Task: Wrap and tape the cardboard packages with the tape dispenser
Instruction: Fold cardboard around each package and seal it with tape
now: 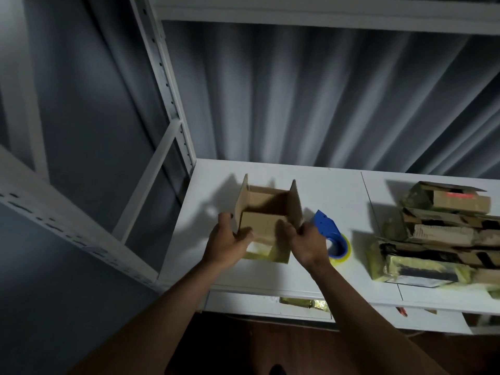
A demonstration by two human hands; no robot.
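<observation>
Cardboard box [266, 212] — flaps upright, both hands [228, 243] holding it

Single view, head-mounted, wide-angle. Looks forward and down from above the person's forearms, which enter from the bottom edge and run up toward frame centre. Both hands, left hand [226, 243] and right hand [307, 243], sit close to the lens, mid-frame. White table [338, 190] fills the middle-right band, seen obliquely from its near edge. Upper half faces a grey curtain [311, 98] behind the table; white shelving frame [167, 85] at left. Edges bend, probably lens distortion. No second view to overlap.
</observation>
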